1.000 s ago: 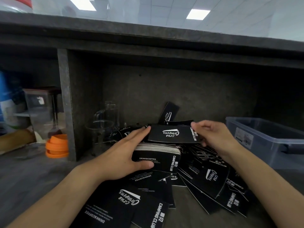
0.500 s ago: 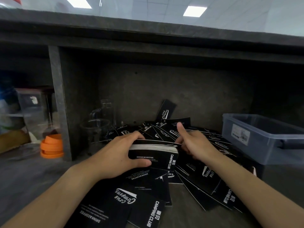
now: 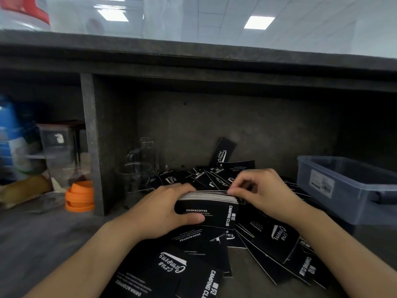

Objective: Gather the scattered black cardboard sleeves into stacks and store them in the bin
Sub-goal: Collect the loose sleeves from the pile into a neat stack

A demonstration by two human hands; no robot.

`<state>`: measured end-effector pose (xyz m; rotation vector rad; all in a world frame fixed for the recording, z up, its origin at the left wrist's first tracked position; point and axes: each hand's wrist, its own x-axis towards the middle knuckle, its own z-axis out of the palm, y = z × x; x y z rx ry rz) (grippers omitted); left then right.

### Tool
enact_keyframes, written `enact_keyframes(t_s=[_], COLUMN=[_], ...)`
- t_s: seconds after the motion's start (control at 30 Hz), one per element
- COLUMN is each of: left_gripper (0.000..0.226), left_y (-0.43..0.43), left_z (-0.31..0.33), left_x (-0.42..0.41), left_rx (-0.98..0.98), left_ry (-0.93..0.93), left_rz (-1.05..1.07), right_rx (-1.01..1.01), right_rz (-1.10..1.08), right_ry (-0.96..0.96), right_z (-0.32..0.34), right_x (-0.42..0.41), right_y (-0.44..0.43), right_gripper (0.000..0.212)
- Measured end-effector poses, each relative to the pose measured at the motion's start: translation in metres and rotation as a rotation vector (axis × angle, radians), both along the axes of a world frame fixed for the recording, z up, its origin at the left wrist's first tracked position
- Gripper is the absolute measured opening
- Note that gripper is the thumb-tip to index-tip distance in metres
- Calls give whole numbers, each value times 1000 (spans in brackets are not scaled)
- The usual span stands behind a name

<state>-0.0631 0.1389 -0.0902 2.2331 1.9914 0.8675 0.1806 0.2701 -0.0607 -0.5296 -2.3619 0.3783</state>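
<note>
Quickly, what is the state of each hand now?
Left hand: holding the stack.
Right hand: curled at the stack's top; grip cannot be told.

The sleeves (image 3: 171,269) are black with white lettering; the stack (image 3: 206,214) shows thin white edge stripes. The bin (image 3: 343,190) is translucent grey-blue, the stacked rings (image 3: 80,196) orange.

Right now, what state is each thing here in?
stack: gathered, held by both hands, atop the loose pile.
left hand: grips its left end.
right hand: pinches its top right edge.
loose sleeves: scattered, overlapping.
bin: open-topped, no sleeves visible inside.
glass mug: upright.
</note>
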Motion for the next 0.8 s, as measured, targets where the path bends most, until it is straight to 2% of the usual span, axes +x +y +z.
enact_keyframes(t_s=[0.13,0.37,0.5,0.57,0.63,0.7,0.8], left_gripper=[50,46,47,46,44,42,41], left_y=[1,1,0,0,-1,0,0], left_z=[-1,0,0,1,1,1,1], left_x=[0,0,1,1,1,1,2], left_rx=[2,4,5,-1,-11,-13,-16], left_ry=[-4,-34,-30,-32,-55,-59,-57], left_rz=[-6,-25,-25,-21,-15,-12,-10], right_rx=[-91,-41,42,56,-14,-103,-108], right_rz=[41,43,-50,-79,-84,-76,-97], right_ry=[-29,-59,-152,-120,-34,-38,-28], right_z=[3,3,-1,1,4,6,5], right_x=[4,1,-4,-4,1,6,7], right_y=[-4,-4,-2,0,3,4,7], right_gripper=[6,3,12,12,9,9,14])
